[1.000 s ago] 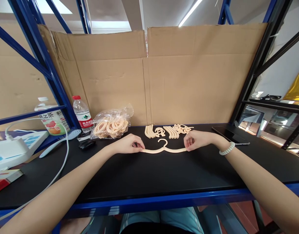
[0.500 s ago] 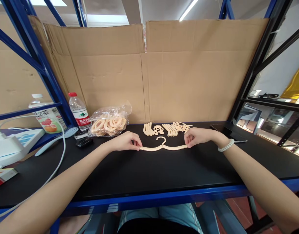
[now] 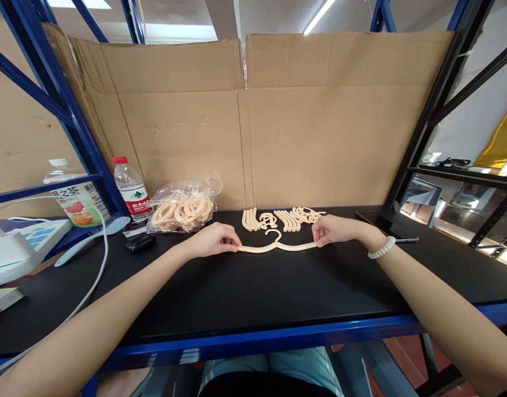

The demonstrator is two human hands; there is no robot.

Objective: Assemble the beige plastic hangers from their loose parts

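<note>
A cream-coloured clothes hanger (image 3: 257, 249) spans the gap between my hands, its hook turned toward the cardboard. My left hand (image 3: 215, 240) pinches the hanger's left tip between thumb and fingers. At the opposite tip, my right hand (image 3: 330, 229) has its fingers closed on the end of the arm. Just behind the hanger lie loose hanger parts of the same colour: curved arm pieces (image 3: 249, 219) on the left, hooks (image 3: 268, 220), more arm pieces (image 3: 287, 220) and a small heap of parts (image 3: 306, 215) near my right hand.
A clear plastic bag (image 3: 185, 207) of hanger parts lies behind my left hand, beside a red-capped bottle (image 3: 131, 190). A black object (image 3: 140, 242), a white cable (image 3: 106, 248) and a power strip (image 3: 50, 237) are at left. A phone (image 3: 381, 223) lies right. Cardboard (image 3: 319, 121) backs the black tabletop (image 3: 253, 298).
The hanger has tipped slightly, its hook and arms sitting a little higher in view. Both hands keep their grip at its ends, and the view has shifted slightly.
</note>
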